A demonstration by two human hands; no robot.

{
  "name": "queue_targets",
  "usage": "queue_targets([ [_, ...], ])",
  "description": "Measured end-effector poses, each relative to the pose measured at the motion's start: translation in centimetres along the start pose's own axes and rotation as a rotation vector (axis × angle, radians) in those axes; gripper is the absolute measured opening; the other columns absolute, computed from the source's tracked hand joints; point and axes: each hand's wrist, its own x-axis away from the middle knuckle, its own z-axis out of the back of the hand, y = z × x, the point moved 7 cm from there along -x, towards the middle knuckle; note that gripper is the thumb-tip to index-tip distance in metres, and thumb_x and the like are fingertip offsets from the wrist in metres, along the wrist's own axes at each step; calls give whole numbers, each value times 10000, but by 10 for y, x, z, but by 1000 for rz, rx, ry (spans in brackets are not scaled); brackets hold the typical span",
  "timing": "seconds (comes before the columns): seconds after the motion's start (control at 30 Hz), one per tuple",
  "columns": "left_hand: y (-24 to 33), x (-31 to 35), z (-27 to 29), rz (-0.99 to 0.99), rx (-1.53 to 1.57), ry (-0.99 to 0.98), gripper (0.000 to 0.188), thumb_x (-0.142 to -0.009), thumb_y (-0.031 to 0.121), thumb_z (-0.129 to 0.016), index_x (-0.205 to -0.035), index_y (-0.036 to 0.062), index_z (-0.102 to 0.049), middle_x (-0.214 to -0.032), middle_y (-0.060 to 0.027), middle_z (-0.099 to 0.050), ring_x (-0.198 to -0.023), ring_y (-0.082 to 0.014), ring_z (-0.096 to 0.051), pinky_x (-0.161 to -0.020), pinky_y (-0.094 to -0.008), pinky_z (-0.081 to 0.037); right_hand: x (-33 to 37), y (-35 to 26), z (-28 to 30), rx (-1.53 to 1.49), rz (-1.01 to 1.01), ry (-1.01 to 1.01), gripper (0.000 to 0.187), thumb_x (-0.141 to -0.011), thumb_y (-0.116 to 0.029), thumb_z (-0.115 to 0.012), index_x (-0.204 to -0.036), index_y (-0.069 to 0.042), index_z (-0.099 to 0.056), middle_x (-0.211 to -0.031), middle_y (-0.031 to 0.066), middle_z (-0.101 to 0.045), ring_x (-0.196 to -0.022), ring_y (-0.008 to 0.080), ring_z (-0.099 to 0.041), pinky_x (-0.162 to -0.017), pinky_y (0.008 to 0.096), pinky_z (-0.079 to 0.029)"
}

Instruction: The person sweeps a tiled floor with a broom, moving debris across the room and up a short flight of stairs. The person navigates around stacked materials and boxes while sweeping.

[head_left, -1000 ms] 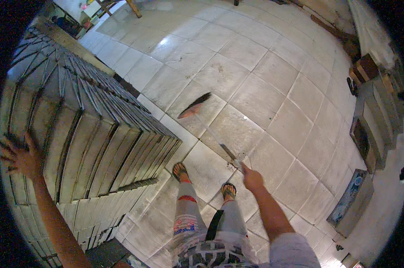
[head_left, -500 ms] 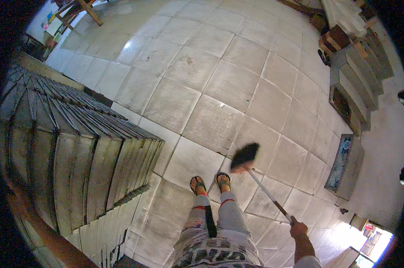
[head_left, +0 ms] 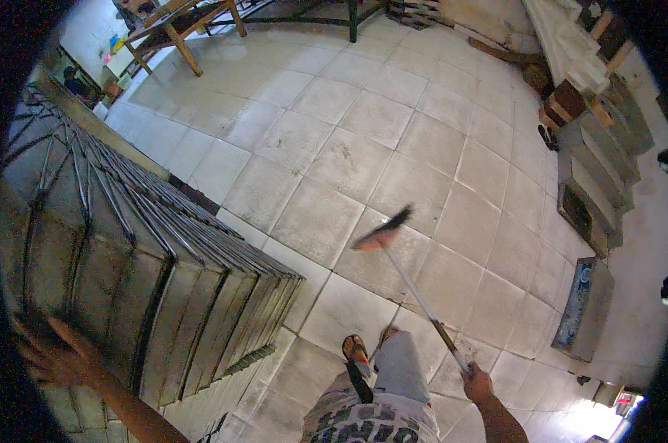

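Note:
My right hand (head_left: 479, 384) grips the end of a long thin broom handle at the lower right. The broom (head_left: 415, 292) slants up and left over the pale tiled floor (head_left: 349, 162), and its dark, blurred head (head_left: 382, 232) hovers ahead of my sandalled feet (head_left: 356, 348). At the lower left, my left hand (head_left: 53, 354) rests flat with fingers spread on the side of a tall stack of grey metal frames (head_left: 149, 251).
A wooden trestle table (head_left: 190, 22) stands at the far top left. Grey concrete steps (head_left: 596, 170) rise at the right, with a dark doormat (head_left: 581, 303) below them. Timber pieces lie along the far wall.
The broom head has moved forward and left over the tiles. My left hand is in view again on the stack. The view has shifted slightly.

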Motion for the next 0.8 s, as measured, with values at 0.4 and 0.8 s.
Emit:
queue_targets([
  [0.4, 223, 13, -21, -431, 339, -605, 509, -834, 368, -512, -1308, 309, -336, -1399, -126, -222, -1277, -358, -192, -945, -651, -125, -374, -462, -83, 161, 503, -315, 411, -867, -207, -351, -1277, -207, -385, -1037, 173, -579, -908, 341, -582, -762, 464, -471],
  [0.8, 319, -8, -62, -562, 304, -842, 473, -839, 360, -468, -1289, 243, -377, -1362, -107, -308, -1225, -406, -285, -949, -637, -192, -263, -86, 98, 509, -128, -411, 510, -848, -198, -418, -1333, -205, -259, -814, 157, -616, -709, 326, -600, -636, 432, -476],
])
